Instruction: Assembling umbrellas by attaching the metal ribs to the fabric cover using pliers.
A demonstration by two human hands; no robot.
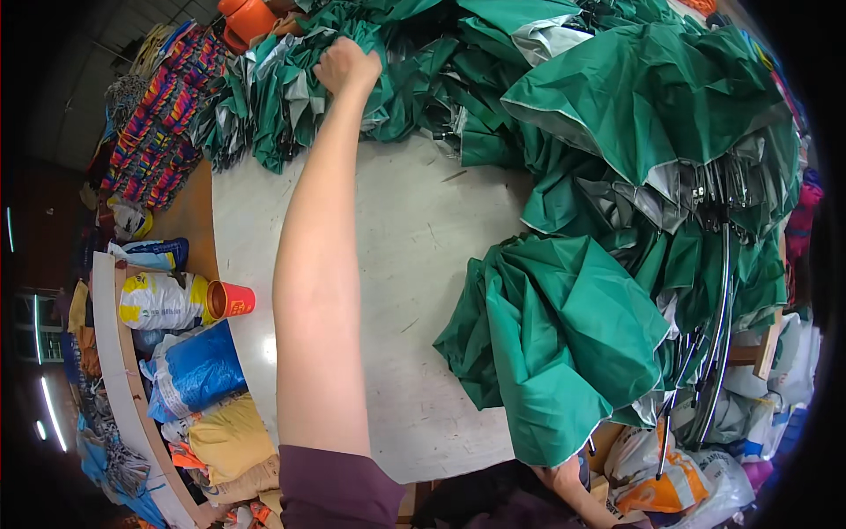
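My left hand [348, 67] reaches to the far side of the table, its fingers closed on a bundled green umbrella [374, 110] in a row of green and silver ones. The fingertips are hidden in the folds. At the near right edge, my right hand [562, 477] is closed at the lower rim of a loosely spread green umbrella [564, 326]. Cloth covers part of that hand. This umbrella's canopy bulges over the table's right side, and dark metal rods show beside it.
More green umbrellas [643, 97] with silver linings and metal shafts heap up at the right and back. A red cup [231, 300] stands at the table's [423, 264] left edge. Rainbow-patterned bundles [167, 115], an orange container [247, 19] and a blue package [204, 370] lie around it.
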